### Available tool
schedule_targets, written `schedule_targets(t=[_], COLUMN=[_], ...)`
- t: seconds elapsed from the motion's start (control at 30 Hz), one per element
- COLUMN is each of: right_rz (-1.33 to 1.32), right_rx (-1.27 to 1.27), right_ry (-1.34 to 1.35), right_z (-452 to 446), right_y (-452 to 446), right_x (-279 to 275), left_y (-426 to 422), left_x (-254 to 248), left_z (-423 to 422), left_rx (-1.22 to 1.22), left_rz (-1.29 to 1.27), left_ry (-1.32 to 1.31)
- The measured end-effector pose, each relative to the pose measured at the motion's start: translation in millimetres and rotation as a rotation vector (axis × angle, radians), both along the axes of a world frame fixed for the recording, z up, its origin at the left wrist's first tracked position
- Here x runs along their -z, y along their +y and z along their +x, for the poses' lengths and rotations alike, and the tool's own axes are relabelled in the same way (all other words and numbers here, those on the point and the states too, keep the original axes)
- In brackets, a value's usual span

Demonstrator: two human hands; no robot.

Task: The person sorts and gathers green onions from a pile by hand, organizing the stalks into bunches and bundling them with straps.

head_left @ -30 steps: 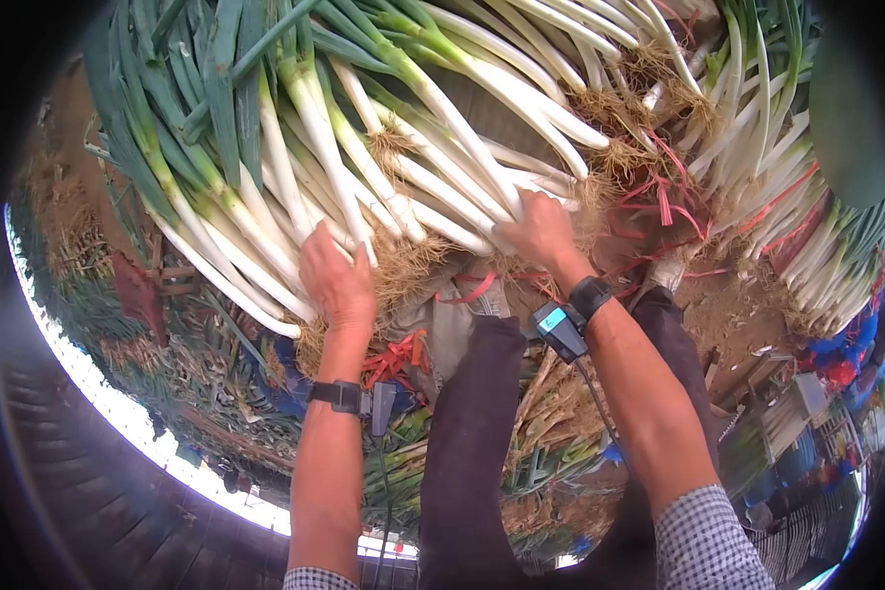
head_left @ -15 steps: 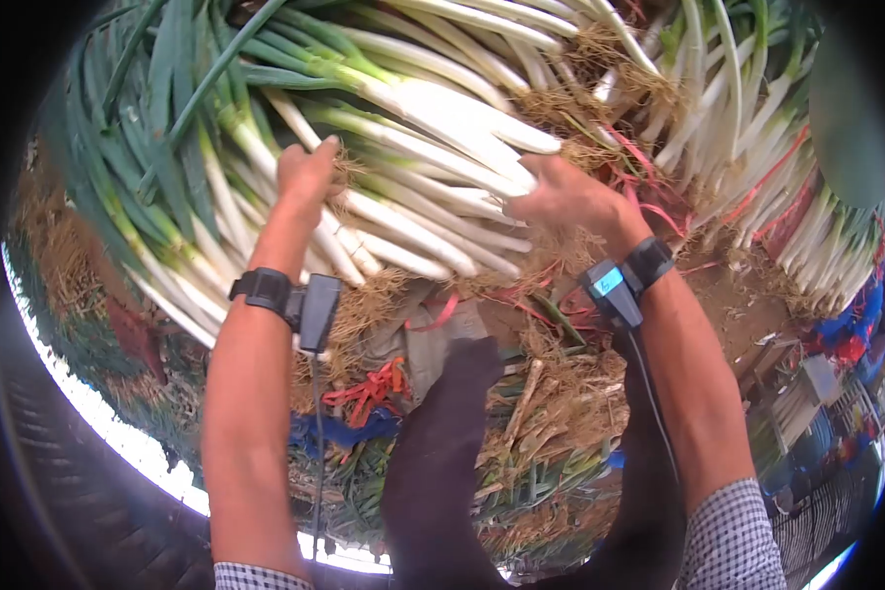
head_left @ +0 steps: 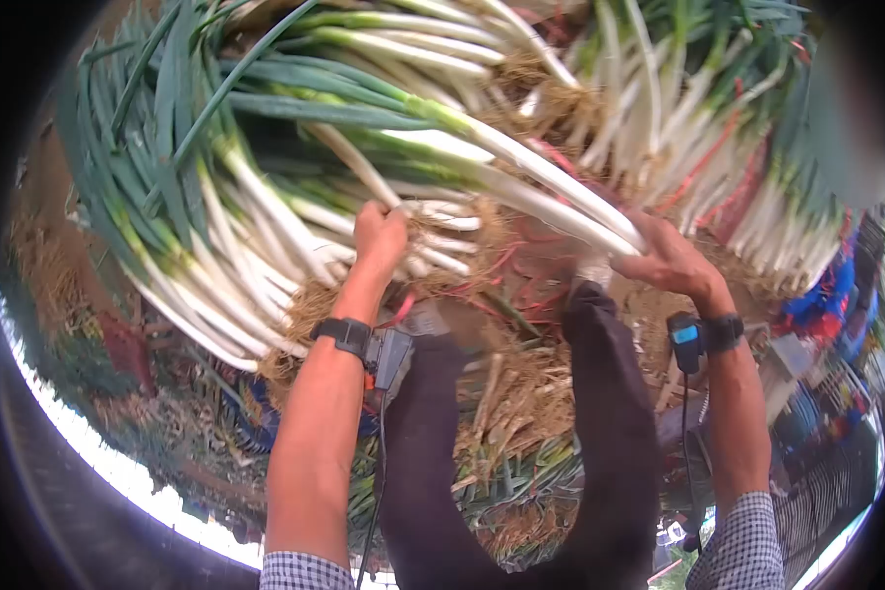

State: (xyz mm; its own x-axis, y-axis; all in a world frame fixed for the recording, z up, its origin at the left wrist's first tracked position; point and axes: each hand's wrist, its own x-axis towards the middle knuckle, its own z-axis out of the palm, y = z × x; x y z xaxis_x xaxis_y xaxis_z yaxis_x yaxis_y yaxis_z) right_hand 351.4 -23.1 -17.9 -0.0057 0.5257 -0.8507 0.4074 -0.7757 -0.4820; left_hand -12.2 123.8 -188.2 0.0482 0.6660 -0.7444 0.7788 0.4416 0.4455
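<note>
My right hand (head_left: 667, 258) is closed around the white root ends of a few long green onions (head_left: 551, 192), which slant up and left to their green tops. My left hand (head_left: 381, 236) is shut on the lower end of another green onion (head_left: 359, 167), with roots beside the fingers. Around and under that hand spreads a large pile of green onions (head_left: 236, 256), white stalks toward me and dark leaves at the upper left. The exact number in my right hand is hard to make out.
Bundles of green onions (head_left: 678, 118) with red ties stand at the upper right. Red strips (head_left: 501, 261) and dry roots lie on the ground between my legs (head_left: 610, 393). Blue material (head_left: 826, 295) shows at the far right, and loose trimmings (head_left: 521, 423) lie below.
My right hand has moved right and down, drawing its green onions away from the pile. My left hand has shifted right and lower, and the white stalks between the hands have parted.
</note>
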Motion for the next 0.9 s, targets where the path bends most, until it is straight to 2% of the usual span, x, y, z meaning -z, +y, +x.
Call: schedule_targets(t=[0.07,0.13,0.17,0.23,0.3,0.33,0.37,0.43,0.47,0.57,0.7,0.73,0.8,0.9], right_rz=[-0.038,-0.002,-0.025,0.235,0.465,0.464,0.461,0.469,0.481,0.489,0.378,0.524,0.614,0.448], right_rx=[-0.026,-0.102,-0.051,-0.250,-0.364,-0.364,-0.366,-0.250,-0.209,-0.060,0.190,0.277,0.395,0.370], right_ry=[-0.076,-0.169,-0.158,-0.345,-0.484,-0.540,-0.592,-0.641,-0.657,-0.655,-0.528,-0.588,-0.565,-0.568], right_z=[31,48,45,24,-10,-26,-40,-51,-51,-58,-71,-68,-66,-58], right_y=[-18,-32,-36,-59,-73,-86,-106,-144,-159,-192,-222,-225,-241,-258], right_x=[-45,-82,-97,-118,-154,-166,-174,-186,-190,-198,-208,-211,-218,-258], left_y=[-25,-45,-58,-88,-110,-107,-118,-125,-132,-157,-175,-176,-171,-164], left_x=[-13,-93,-130,-138,-136,-159,-165,-192,-208,-216,-237,-245,-249,-247], left_z=[15,69,86,110,135,159,169,184,193,193,182,180,185,201], left_rx=[-0.013,-0.351,-0.543,-1.022,-1.352,-1.206,-1.238,-1.238,-1.237,-1.182,-1.035,-0.988,-0.883,-0.743], left_rz=[0.094,-0.279,-0.520,-0.868,-0.963,-0.875,-0.807,-0.812,-0.747,-0.857,-0.876,-0.873,-0.859,-0.867], left_ry=[0.004,-0.221,-0.522,-0.711,-1.039,-1.025,-1.138,-1.106,-0.992,-1.257,-1.295,-1.284,-1.314,-1.394])
